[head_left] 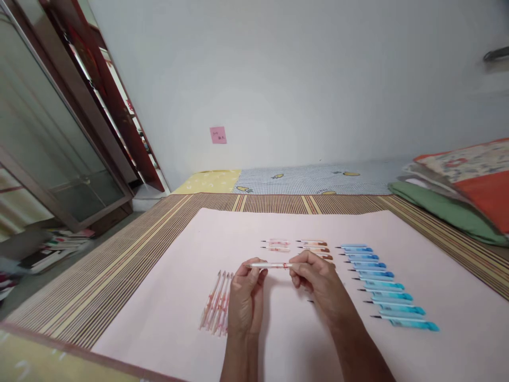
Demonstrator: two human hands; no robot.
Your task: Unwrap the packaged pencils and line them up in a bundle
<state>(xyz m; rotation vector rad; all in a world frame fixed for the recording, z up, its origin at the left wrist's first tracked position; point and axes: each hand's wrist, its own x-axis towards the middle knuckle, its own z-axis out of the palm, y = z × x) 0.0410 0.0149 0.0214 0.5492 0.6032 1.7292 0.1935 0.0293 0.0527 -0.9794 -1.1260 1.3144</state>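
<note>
A slim white pen with red marks (274,265) lies level between my two hands above the pink sheet (167,313). The fingers of my left hand (247,294) pinch its left end, and my right hand (316,278) pinches the right end. Left of my left hand is a group of similar pens with reddish patterns (214,305), side by side, partly hidden by that hand. Beyond my hands lie two pink-marked pens (278,242). Several brown-ended pens (314,243) lie beside them, partly covered by my right hand.
A column of blue pens (382,281), tips pointing left, runs down the sheet's right side. Under the sheet is a striped mat (131,254). Folded cloths (457,196) are piled at the right. A pink note (218,135) sticks to the wall; a glass-panelled door (51,122) stands left.
</note>
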